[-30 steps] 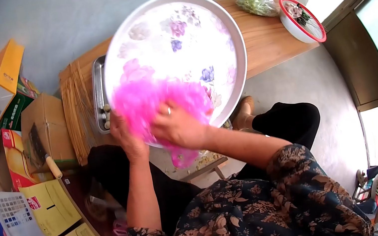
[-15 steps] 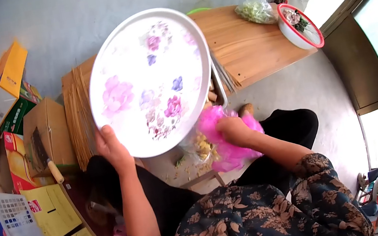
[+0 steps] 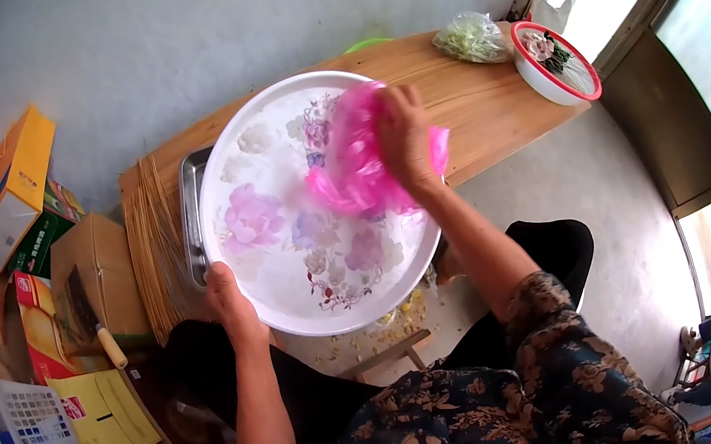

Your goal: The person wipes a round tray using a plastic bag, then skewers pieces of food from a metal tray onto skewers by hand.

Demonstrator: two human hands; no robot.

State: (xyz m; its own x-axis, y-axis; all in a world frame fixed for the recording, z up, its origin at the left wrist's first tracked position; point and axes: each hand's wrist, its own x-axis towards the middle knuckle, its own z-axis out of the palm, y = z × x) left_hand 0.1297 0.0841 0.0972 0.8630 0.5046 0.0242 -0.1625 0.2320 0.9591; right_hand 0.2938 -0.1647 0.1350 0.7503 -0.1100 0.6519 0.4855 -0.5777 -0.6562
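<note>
Right hand held pink bag over flowered tray

The right hand had its fingers closed on the pink bag, above the flowered tray. The left hand gripped the tray's near left rim, beside the metal pan on the wooden table.

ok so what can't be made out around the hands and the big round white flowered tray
Right fingertips: head view, hidden by the right hand itself and the crumpled pink plastic bag
Inside of that bag: head view, blurred folds hide it
Left fingers: head view, the round white flowered tray hides most of them from the left hand
Most of the shallow rectangular steel tray: head view, covered by the round one
</note>
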